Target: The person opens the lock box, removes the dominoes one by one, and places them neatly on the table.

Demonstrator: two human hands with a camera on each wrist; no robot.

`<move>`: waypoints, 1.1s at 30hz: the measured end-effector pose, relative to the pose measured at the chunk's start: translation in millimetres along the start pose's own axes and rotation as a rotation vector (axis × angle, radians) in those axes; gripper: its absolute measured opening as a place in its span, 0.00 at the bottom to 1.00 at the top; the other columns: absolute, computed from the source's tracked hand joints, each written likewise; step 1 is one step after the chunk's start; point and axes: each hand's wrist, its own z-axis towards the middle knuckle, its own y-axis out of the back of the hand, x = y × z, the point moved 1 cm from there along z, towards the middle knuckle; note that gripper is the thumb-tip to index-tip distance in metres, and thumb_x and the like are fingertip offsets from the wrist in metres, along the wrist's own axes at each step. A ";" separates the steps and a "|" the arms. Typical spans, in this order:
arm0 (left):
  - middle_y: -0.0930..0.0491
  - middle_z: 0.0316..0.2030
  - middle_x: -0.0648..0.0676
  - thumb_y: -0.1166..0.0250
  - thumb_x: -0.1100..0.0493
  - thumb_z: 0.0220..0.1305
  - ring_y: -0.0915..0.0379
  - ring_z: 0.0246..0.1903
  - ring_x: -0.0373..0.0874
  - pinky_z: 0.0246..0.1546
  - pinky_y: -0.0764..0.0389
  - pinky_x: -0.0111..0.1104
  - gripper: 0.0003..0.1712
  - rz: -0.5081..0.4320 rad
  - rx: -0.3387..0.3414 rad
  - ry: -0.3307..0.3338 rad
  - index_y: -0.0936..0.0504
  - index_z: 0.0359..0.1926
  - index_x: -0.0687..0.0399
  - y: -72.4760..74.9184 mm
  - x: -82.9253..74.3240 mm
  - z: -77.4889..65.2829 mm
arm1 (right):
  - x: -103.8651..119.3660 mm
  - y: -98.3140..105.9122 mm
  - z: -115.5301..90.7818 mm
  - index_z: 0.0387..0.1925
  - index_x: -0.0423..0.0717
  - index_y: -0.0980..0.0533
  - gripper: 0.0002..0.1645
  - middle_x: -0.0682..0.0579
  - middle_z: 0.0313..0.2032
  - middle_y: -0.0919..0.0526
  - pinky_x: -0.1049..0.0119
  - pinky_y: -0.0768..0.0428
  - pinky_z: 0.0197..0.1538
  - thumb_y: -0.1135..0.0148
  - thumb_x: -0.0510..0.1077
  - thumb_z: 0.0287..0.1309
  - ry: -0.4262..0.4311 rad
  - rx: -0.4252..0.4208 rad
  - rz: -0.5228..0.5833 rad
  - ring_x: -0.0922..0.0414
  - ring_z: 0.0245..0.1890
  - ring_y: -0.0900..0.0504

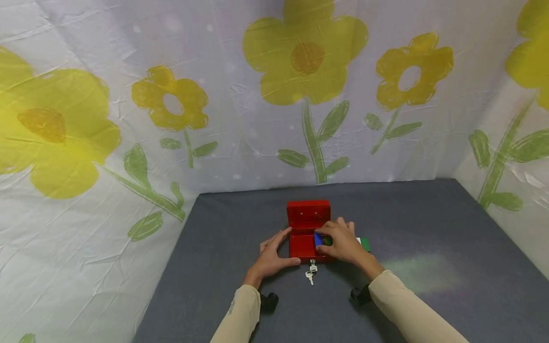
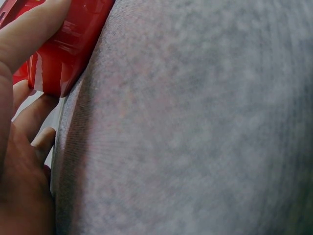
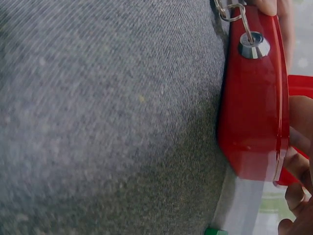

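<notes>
Most of the blue object (image 1: 318, 239) is covered by the right hand (image 1: 343, 245), so its kind cannot be told. Just beyond that hand's knuckles, only an end of a green item (image 1: 365, 244) is seen. The keys (image 1: 310, 274) are too small for detail.

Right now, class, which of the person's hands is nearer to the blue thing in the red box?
Right. The right hand touches the blue thing over the open red box; the left hand rests on the box's left side, apart from it.
</notes>
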 end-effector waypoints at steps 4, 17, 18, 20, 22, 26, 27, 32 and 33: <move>0.41 0.78 0.49 0.22 0.37 0.50 0.58 0.76 0.56 0.70 0.45 0.62 0.55 -0.006 -0.002 0.005 0.39 0.76 0.23 -0.2 0.2 -0.5 | -1.6 1.0 -0.5 0.56 0.49 0.16 0.31 0.51 0.50 0.13 0.56 0.48 0.43 0.20 0.52 0.49 -0.008 0.006 0.003 0.57 0.39 0.35; 0.41 0.78 0.49 0.22 0.37 0.49 0.56 0.75 0.57 0.70 0.44 0.63 0.55 -0.009 -0.012 0.002 0.39 0.76 0.24 -0.7 -1.3 -0.2 | -5.0 5.4 -3.8 0.56 0.47 0.16 0.31 0.50 0.49 0.13 0.56 0.49 0.42 0.20 0.49 0.48 0.011 -0.013 0.028 0.58 0.39 0.35; 0.40 0.78 0.49 0.21 0.37 0.49 0.55 0.75 0.57 0.69 0.44 0.64 0.55 -0.010 -0.014 0.000 0.39 0.76 0.25 -0.8 -1.2 -0.2 | -5.2 5.7 -4.0 0.56 0.47 0.16 0.31 0.50 0.49 0.13 0.56 0.49 0.42 0.19 0.49 0.48 0.016 -0.018 0.028 0.58 0.38 0.36; 0.40 0.78 0.50 0.21 0.38 0.49 0.55 0.75 0.58 0.69 0.44 0.64 0.55 -0.014 -0.014 -0.006 0.39 0.77 0.26 -0.4 -1.4 -0.1 | -5.4 6.8 -4.8 0.56 0.47 0.16 0.31 0.50 0.48 0.13 0.56 0.50 0.42 0.19 0.49 0.48 0.018 -0.017 0.030 0.58 0.38 0.36; 0.41 0.78 0.50 0.22 0.38 0.49 0.56 0.75 0.58 0.69 0.44 0.64 0.55 -0.015 -0.012 -0.006 0.39 0.77 0.26 0.0 -1.7 -0.2 | -5.5 7.8 -5.3 0.56 0.47 0.16 0.31 0.50 0.48 0.13 0.56 0.51 0.41 0.20 0.50 0.49 0.016 -0.012 0.030 0.58 0.38 0.37; 0.41 0.78 0.50 0.22 0.37 0.49 0.56 0.75 0.58 0.69 0.44 0.63 0.55 -0.011 -0.010 -0.005 0.39 0.77 0.25 -0.1 -0.9 0.4 | -6.9 8.1 -5.8 0.57 0.48 0.16 0.31 0.51 0.49 0.14 0.56 0.51 0.41 0.20 0.50 0.50 0.006 -0.002 0.030 0.58 0.38 0.37; 0.41 0.78 0.50 0.22 0.37 0.49 0.55 0.75 0.58 0.69 0.44 0.63 0.55 -0.007 -0.010 -0.004 0.39 0.76 0.25 -0.3 -0.3 0.7 | -7.3 7.9 -5.8 0.57 0.48 0.16 0.31 0.51 0.48 0.14 0.56 0.51 0.41 0.20 0.50 0.50 0.005 -0.002 0.029 0.58 0.38 0.37; 0.41 0.79 0.50 0.22 0.37 0.48 0.56 0.76 0.58 0.70 0.45 0.63 0.55 -0.006 -0.010 0.000 0.39 0.76 0.24 -0.5 0.3 0.9 | -9.2 8.5 -6.9 0.57 0.48 0.16 0.31 0.52 0.47 0.14 0.56 0.52 0.41 0.21 0.50 0.51 0.009 -0.011 0.032 0.58 0.37 0.38; 0.41 0.79 0.50 0.22 0.37 0.48 0.56 0.76 0.58 0.70 0.45 0.63 0.55 -0.006 -0.009 -0.003 0.39 0.76 0.24 -0.6 0.4 1.0 | -9.7 8.6 -7.2 0.57 0.48 0.16 0.31 0.52 0.47 0.14 0.56 0.52 0.41 0.20 0.50 0.50 0.012 -0.015 0.032 0.58 0.37 0.38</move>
